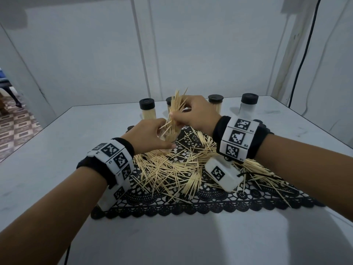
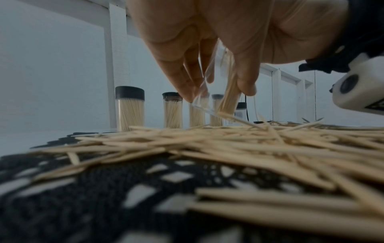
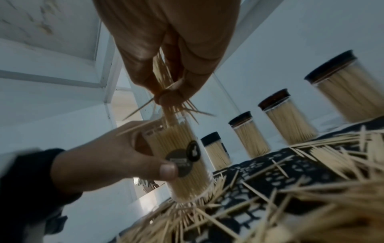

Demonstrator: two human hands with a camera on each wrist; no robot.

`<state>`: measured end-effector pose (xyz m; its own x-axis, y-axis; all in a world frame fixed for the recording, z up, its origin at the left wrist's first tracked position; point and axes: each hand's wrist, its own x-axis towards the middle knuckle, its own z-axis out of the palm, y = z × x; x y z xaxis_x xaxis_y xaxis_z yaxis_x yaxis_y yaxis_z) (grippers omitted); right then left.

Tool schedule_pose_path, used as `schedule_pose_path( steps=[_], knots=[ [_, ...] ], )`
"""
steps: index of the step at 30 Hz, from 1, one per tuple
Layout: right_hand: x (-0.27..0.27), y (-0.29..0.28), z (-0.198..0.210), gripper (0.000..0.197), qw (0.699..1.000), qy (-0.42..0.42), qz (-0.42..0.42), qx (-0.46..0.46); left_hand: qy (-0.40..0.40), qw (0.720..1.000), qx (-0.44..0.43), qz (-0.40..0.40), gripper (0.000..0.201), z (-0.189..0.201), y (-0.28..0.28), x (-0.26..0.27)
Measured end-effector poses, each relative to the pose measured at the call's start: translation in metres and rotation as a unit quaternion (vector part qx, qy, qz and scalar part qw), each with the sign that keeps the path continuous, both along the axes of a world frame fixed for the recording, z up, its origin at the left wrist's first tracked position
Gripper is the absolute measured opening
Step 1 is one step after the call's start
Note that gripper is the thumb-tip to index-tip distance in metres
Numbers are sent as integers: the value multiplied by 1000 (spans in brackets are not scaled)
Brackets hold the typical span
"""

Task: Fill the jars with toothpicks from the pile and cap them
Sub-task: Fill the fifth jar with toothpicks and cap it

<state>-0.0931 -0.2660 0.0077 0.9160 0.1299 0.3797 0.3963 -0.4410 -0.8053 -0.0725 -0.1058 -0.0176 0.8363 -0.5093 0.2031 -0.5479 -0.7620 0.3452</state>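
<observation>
Open jar [image 3: 182,157]: we hold it in our left hand [image 1: 150,134], fingers and thumb curled round its clear wall; it is tilted, its base in the toothpick pile [image 1: 177,169] at the far part of the black lace mat [image 1: 191,205].
Bundle [image 1: 176,106]: our right hand [image 1: 196,111] pinches it, fingers clamped on its middle, lower ends entering the jar mouth, upper ends fanning out.
Handling: we judge the toothpicks light, stiff, thin and quick to splay or slip; a firm mid-length pinch keeps them parallel. The jar looks smooth and light, likely to tip, so we grip its side low down.
Fill: the jar looks nearly full, so the last sticks may jam or spill.
Capped jars [image 3: 288,121]: a row with black lids stands just behind, near our knuckles.
Edges: the bench [image 1: 57,150] edge on our left lies well apart from the jar.
Room: open bench lies nearer us and to the right.
</observation>
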Motion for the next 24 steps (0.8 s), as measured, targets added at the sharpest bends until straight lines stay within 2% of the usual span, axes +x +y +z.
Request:
schedule_pose_path(
  steps=[6, 9, 13, 15, 17, 18, 22, 24],
  knots=[
    [-2, -2, -6, 4, 998, -5, 12, -67, 8, 1000, 24, 0, 57, 1, -1, -3],
    [-2, -3, -7, 19, 992, -13, 9, -127, 17, 999, 35, -6, 53, 2, -2, -3],
    [-4, -6, -7, 15, 982, -16, 6, -187, 25, 999, 44, -2, 44, 1, -2, -2],
    [-5, -7, -8, 13, 984, -10, 15, -177, 26, 998, 52, 5, 43, 1, -2, -2],
    [-3, -9, -9, 27, 990, 4, 18, -143, 25, 998, 52, 7, 43, 1, -3, -2],
    [-2, -10, -10, 27, 992, 5, 16, -122, 24, 998, 51, 8, 44, 1, -3, -3],
    [-5, -12, -11, 4, 995, -49, 5, -84, 18, 999, 38, 7, 53, 1, -2, -1],
    [-6, -12, -12, 6, 995, -44, 9, -92, 19, 999, 29, 5, 57, 0, -1, -2]
  ],
)
